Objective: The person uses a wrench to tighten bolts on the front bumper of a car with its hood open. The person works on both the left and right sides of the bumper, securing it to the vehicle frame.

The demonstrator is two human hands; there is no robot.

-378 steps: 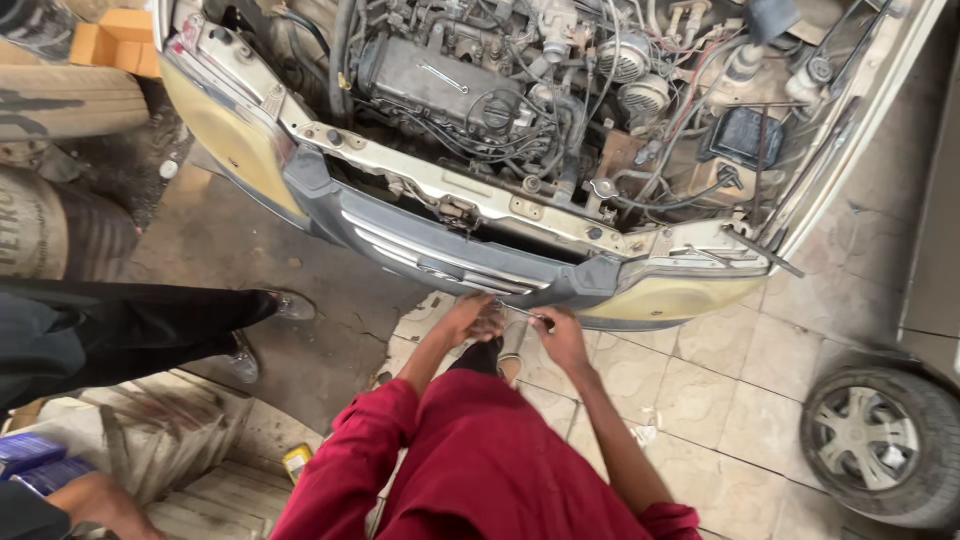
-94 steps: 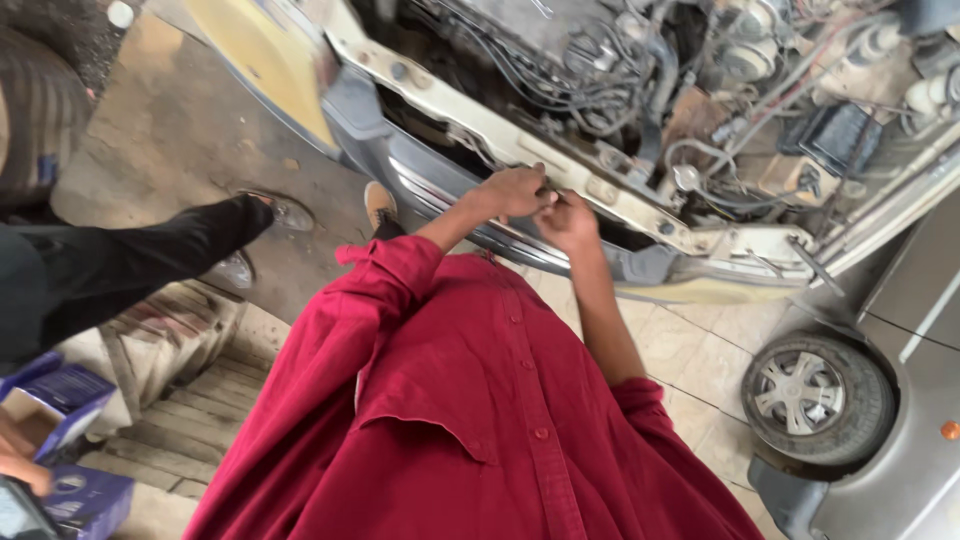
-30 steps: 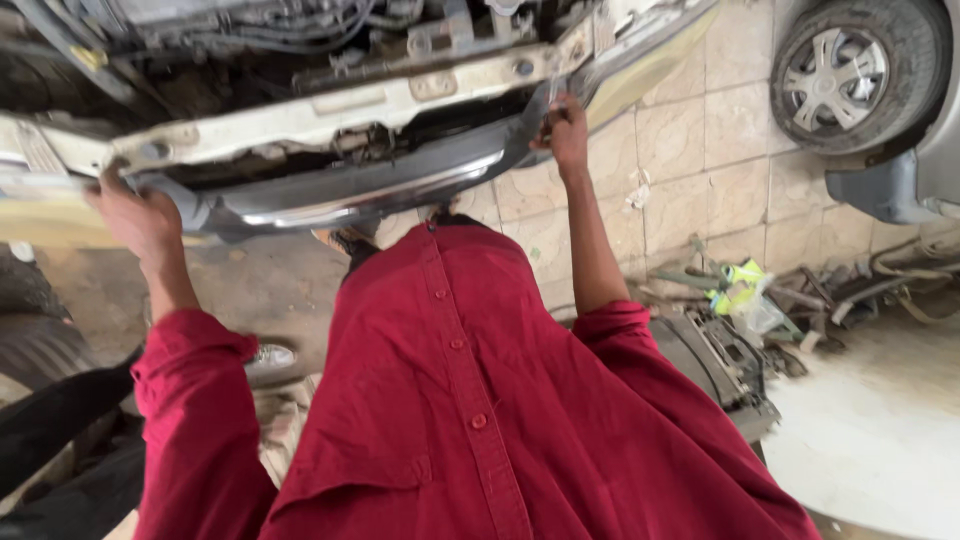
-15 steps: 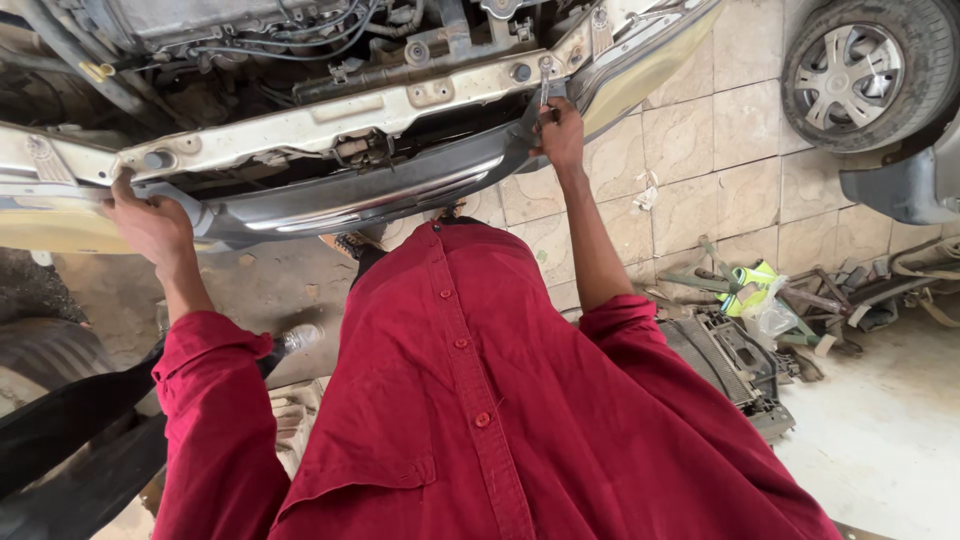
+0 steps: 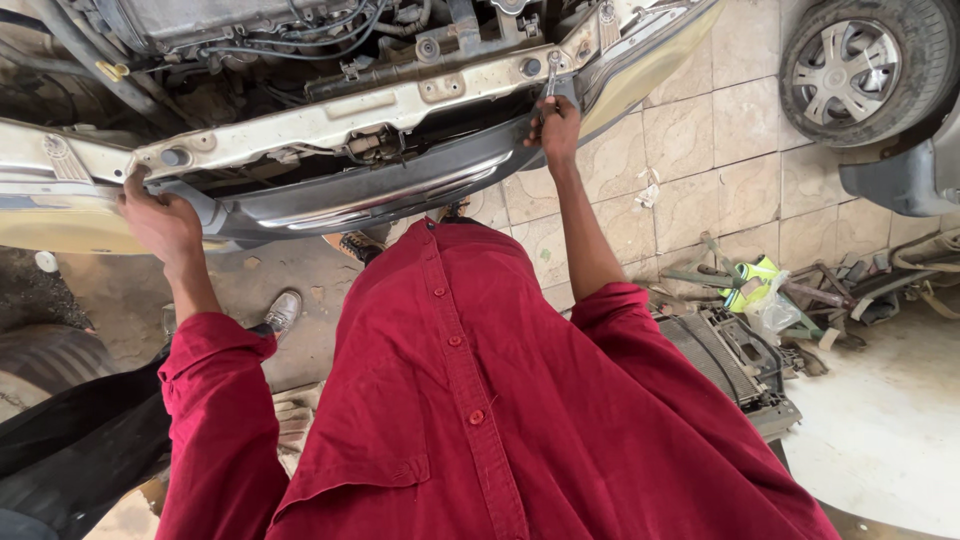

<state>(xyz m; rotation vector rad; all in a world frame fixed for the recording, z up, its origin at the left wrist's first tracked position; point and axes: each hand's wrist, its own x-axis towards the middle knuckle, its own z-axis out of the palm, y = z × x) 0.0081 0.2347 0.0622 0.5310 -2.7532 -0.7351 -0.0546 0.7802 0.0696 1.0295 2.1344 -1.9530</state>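
Tiled workshop floor [image 5: 700, 170] lay below the right hand [image 5: 556, 125], which gripped a wrench [image 5: 550, 80] at the bumper [image 5: 380, 195]; the left hand [image 5: 158, 222] clutched the bumper's other end.

Left arm: extended forward and outward, elbow slightly bent, red sleeve down to the wrist.
Left hand [image 5: 160, 222]: palm down, back of the hand toward the camera, fingers curled over and closed in a grip, knuckles raised.
Right arm: stretched nearly straight ahead and up, red sleeve pushed back to just above the elbow, forearm bare.
Right hand [image 5: 556, 122]: raised above the wrist, fingers closed in a fist-like grip, thumb side toward the camera.
Spacing: hands held well apart, left lower, right higher and further forward.
Torso: leaned forward between the arms.
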